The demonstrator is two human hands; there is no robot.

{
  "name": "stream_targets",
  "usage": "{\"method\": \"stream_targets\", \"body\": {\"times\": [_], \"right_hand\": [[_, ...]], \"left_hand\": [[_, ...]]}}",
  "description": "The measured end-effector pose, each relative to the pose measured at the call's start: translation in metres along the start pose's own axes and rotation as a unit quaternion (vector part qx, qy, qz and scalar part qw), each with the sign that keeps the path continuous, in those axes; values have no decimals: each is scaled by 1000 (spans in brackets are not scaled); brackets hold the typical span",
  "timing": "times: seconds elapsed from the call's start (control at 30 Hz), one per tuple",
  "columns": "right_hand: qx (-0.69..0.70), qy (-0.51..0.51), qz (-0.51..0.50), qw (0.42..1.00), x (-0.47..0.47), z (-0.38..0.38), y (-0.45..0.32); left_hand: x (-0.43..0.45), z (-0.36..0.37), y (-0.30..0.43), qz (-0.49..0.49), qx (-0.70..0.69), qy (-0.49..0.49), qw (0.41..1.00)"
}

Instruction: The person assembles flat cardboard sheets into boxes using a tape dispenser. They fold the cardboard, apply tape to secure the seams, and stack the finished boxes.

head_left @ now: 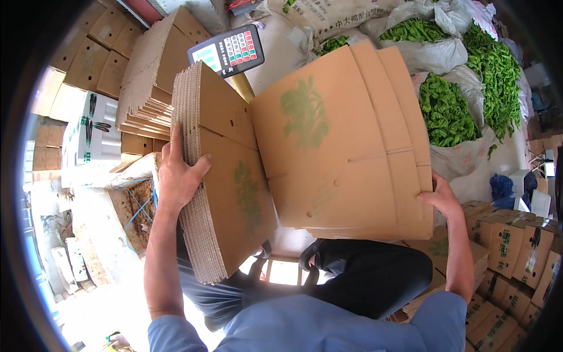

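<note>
My left hand [182,174] grips the left edge of a thick bundle of flattened cardboard cartons [224,176], its thumb on the printed face and its fingers along the corrugated edges. The bundle stands tilted over my left thigh. In my right hand [442,196] is the right edge of a few flattened cartons [334,145], fanned slightly apart and leaning away from the bundle. The thumb lies on their front face, while the other fingers are hidden behind. Green leaf prints mark both sets, and a V-shaped gap separates them.
Beyond the bundle are a digital scale display [226,50] and another stack of flat cartons [151,83]. Sacks of green peppers [448,110] fill the far right. Packed cartons [510,251] rise at right; a white foam box [99,132] stands left.
</note>
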State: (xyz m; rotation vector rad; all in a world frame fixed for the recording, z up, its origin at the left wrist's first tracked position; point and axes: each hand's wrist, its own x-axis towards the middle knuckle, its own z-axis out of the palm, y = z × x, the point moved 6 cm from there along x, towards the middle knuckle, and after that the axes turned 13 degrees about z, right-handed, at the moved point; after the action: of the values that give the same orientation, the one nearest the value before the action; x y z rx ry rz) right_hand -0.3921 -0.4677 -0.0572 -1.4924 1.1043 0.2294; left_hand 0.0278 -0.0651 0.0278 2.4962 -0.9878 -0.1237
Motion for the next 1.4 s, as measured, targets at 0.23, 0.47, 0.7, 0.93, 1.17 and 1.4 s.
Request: {"method": "stream_targets", "body": {"times": [0.23, 0.47, 0.7, 0.93, 1.17, 1.4], "right_hand": [[-169, 25, -202, 964, -103, 159, -135], [-169, 43, -196, 965, -34, 218, -131], [-344, 401, 32, 848, 113, 49, 39], [-42, 134, 111, 984, 125, 44, 59], [-19, -31, -17, 999, 66, 96, -61], [77, -219, -92, 968, -4, 271, -144]], "left_hand": [[3, 2, 8, 2, 0, -13, 1000], [2, -2, -19, 34, -44, 38, 998], [0, -1, -5, 42, 36, -18, 998], [-2, -7, -13, 57, 10, 5, 998], [1, -2, -7, 50, 10, -3, 999], [-2, -10, -25, 80, -32, -1, 996]]}}
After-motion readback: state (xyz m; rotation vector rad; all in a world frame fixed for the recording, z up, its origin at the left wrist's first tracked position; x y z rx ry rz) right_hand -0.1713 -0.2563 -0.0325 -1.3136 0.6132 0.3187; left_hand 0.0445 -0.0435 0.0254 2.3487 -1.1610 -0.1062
